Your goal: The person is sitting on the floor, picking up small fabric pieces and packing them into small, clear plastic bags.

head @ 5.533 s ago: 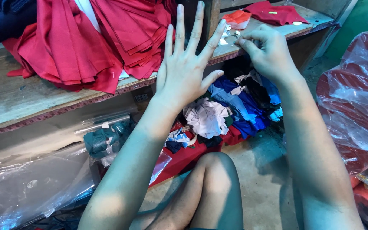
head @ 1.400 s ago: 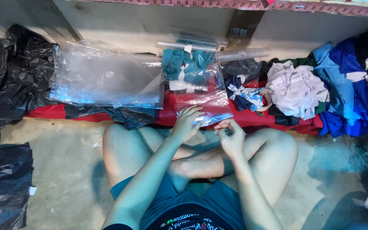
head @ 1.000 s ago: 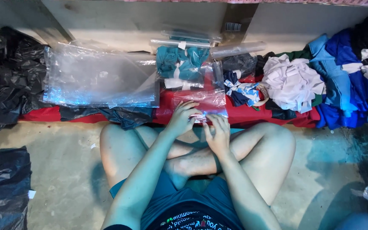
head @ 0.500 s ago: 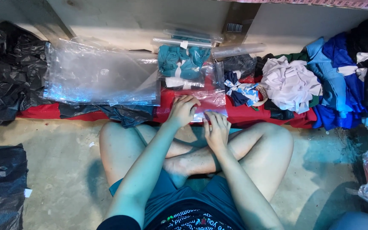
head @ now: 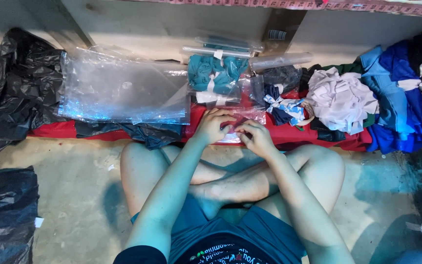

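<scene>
Left hand (head: 214, 125) and right hand (head: 256, 137) pinch the near edge of a small clear plastic bag (head: 242, 117), holding it flat on the red cloth (head: 54, 129) before crossed legs; larger clear bags (head: 123, 90) and a teal bagged garment (head: 216, 78) lie just behind, within reach.

one head-worn view looks steeply down from above the seated person, close over the crossed legs. the left hand (head: 214, 126) and right hand (head: 255, 138) sit at the centre; beyond them a clear plastic stack (head: 123, 90), to their right fabric scraps (head: 367, 100).
</scene>
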